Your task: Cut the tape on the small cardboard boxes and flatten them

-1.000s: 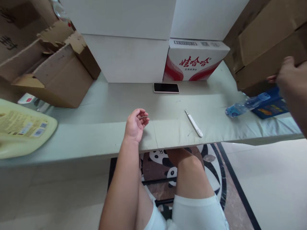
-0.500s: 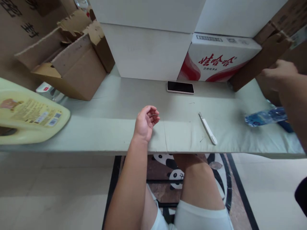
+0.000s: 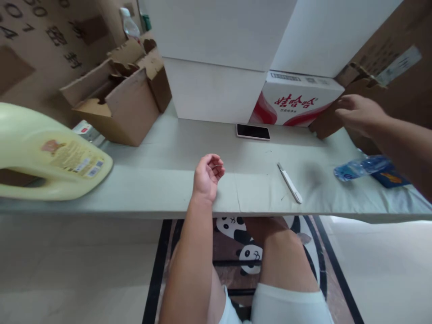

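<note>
**Right hand on a brown carton, left hand curled at the counter's edge**

A seated person reaches the right hand (image 3: 357, 114) out to the far right of the counter (image 3: 162, 175), where the fingers (image 3: 344, 101) lie spread over the top of a brown cardboard carton (image 3: 326, 123) leaning beside a red-and-white printed box (image 3: 297, 100); the flat, open touch reads as steadying or pulling the carton, not gripping it. The left hand (image 3: 206, 175) rests palm-up at the counter's near edge, its fingers loosely curled; something thin may sit between them, but I cannot tell for sure. A white pen-like tool (image 3: 289, 182) lies loose between the 2 hands, within easy reach of either.

Counted on the counter: 1 dark phone (image 3: 253, 132), face up by the stacked boxes; 1 white tool; 1 blue water bottle (image 3: 357, 166) on its side near the right forearm; 1 yellow jug (image 3: 47, 157) on its side at far left; 1 torn open brown box (image 3: 121, 94) behind it. At least 2 plain white boxes (image 3: 216, 90) are stacked at the back.
</note>
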`<action>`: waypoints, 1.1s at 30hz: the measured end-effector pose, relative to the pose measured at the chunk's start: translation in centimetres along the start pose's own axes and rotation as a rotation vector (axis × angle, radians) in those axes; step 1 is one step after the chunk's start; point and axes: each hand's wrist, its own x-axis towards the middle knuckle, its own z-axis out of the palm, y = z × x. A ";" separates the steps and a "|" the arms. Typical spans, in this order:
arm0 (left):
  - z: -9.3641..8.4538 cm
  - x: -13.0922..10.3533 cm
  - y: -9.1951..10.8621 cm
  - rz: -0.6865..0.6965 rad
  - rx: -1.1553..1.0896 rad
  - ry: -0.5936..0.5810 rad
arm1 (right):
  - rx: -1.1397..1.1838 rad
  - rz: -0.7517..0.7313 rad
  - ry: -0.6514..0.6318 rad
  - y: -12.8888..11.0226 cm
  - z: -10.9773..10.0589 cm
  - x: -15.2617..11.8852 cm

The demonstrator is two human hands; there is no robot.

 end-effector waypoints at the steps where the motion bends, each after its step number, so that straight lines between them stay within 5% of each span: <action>1: -0.3 -0.2 0.3 0.007 -0.017 0.009 | 0.032 -0.027 -0.045 -2.5 0.4 -0.7; 9: -3.1 -1.5 3.5 0.118 -0.231 0.123 | 0.309 -0.647 -0.405 -26.0 9.7 -8.6; 13: -4.6 -1.6 4.8 0.185 -0.289 0.182 | 0.465 -1.063 -0.328 -37.7 11.8 -12.9; 16: -5.5 -1.6 5.7 0.211 -0.287 0.202 | 0.401 -0.937 -0.338 -44.1 12.1 -14.3; 19: -6.2 -1.6 6.3 0.211 -0.269 0.215 | 0.283 -0.833 -0.392 -47.1 12.5 -14.3; 22: -6.7 -1.6 6.6 0.237 -0.247 0.227 | 0.247 -0.812 -0.344 -46.8 13.2 -13.7; 25: -7.5 -1.7 6.9 0.375 -0.220 0.349 | 0.331 -0.800 -0.253 -43.1 13.2 -13.7; 30: -8.8 -2.0 7.0 0.854 -0.056 0.688 | 0.675 -0.710 -0.081 -30.9 11.6 -16.1; 33: -8.6 -1.9 6.3 0.927 0.119 0.618 | 0.786 -0.602 0.027 -22.4 10.2 -19.3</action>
